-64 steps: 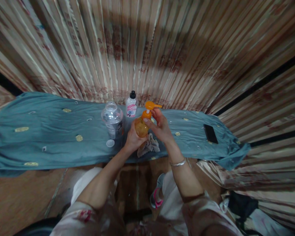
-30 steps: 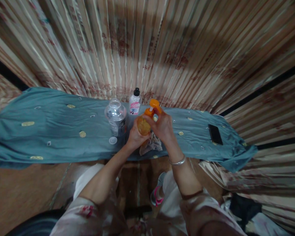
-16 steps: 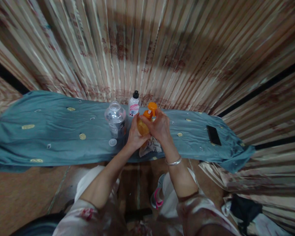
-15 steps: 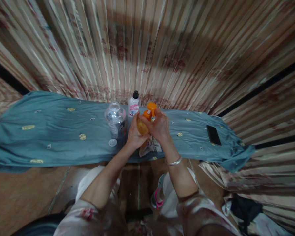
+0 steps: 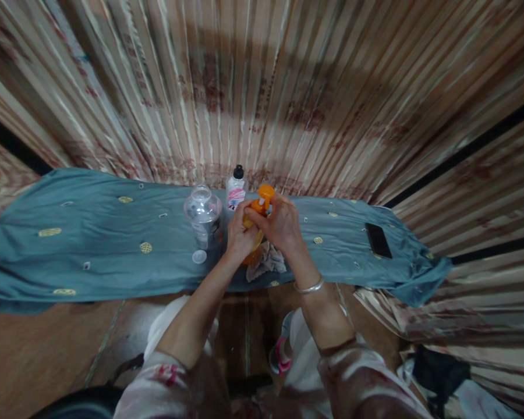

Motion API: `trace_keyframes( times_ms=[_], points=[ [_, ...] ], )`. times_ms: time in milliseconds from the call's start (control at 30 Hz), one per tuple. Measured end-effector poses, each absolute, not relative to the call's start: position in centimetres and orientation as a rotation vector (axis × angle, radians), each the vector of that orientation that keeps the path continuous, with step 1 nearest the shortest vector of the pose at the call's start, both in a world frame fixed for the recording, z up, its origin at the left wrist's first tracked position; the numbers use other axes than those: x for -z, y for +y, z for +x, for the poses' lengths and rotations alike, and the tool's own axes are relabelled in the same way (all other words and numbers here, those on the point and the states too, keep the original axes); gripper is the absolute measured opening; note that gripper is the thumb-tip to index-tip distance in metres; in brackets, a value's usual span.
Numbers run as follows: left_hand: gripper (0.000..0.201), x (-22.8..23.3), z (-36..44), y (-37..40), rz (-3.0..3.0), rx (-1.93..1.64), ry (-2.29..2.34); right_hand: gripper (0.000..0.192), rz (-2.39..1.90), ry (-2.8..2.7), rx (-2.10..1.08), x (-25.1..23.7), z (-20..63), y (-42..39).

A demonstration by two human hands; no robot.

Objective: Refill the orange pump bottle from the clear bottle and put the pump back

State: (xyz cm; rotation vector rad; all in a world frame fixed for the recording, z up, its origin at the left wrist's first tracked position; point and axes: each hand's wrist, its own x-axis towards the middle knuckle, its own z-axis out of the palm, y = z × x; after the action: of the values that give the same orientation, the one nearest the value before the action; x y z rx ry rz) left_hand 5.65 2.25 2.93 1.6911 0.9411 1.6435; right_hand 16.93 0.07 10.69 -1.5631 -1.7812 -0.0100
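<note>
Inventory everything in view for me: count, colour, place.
Pump bottle: 1, orange-yellow, in both hands
Large bottle: 1, clear, left of it
Small bottle: 1, whitish, behind hands
Disc: 1, whitish, before large bottle
Rag: 1, greyish, near front edge
Phone: 1, black, right end
Cloth: 1, teal, beneath these
Curtain: count unclear, beige-red, behind
Bars: 3, black, both sides
Heap: 1, black, lower right
Curved object: 1, dark, lower left
Shoe: 1, grey and pink, on brown floor
Bracelet: 1, silvery, right wrist
Left hand: 1, bare, around pump bottle
Right hand: 1, bare, at its top
</note>
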Motion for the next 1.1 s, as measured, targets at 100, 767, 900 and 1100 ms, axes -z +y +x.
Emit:
trace_keyframes(
  times_ms=[100,767,900,1100],
  points=[
    [0.034,-3.1,5.6,2.2,1.679,-1.674,0.894,0.046,-1.493,-1.804,-0.187,-10.8,18.0,0.2],
    [0.046,-1.5,5.3,2.8,1.819,-1.646,0.959,0.035,-1.361,-1.826,-0.235,-10.6,18.5,0.8],
    [0.037,-1.6,5.4,2.8,1.792,-1.673,0.924,0.032,-1.4,-1.791,-0.128,-10.2,17.9,0.7],
    [0.035,-2.4,5.5,2.5,1.792,-1.663,0.951,0.042,-1.39,-1.803,-0.252,-10.8,18.3,0.0]
  ],
)
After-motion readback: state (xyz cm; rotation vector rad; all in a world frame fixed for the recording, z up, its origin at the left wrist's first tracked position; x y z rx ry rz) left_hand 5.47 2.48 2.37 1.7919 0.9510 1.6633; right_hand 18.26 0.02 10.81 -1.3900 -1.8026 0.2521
